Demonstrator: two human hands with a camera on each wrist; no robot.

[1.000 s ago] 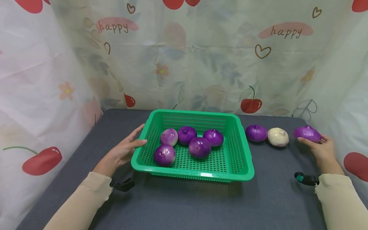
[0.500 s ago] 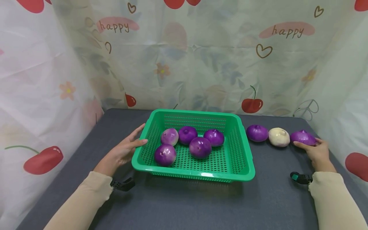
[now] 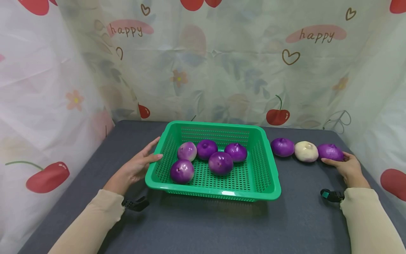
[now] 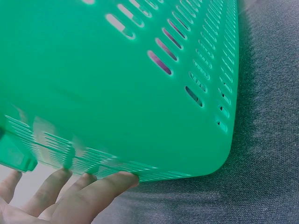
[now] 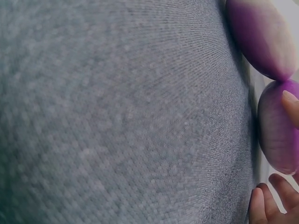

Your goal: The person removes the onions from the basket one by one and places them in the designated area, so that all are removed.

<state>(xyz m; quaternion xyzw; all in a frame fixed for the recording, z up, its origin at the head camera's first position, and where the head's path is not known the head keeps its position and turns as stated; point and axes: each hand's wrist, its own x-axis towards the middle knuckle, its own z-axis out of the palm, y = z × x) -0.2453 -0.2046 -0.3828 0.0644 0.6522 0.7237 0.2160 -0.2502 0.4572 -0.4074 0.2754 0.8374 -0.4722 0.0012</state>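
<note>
Leftward since half a second ago, the purple onion (image 3: 330, 152) in my right hand (image 3: 350, 169) has shifted, and it now touches the white onion (image 3: 306, 151). I hold it between thumb and fingers, at the right end of a row of three on the dark table (image 3: 215, 225). A third onion (image 3: 283, 147), also purple, sits beside the green basket (image 3: 209, 191). My left hand (image 3: 134, 167), loosely spread, touches the basket's left side. Five more onions (image 3: 220, 163) lie inside.
</note>
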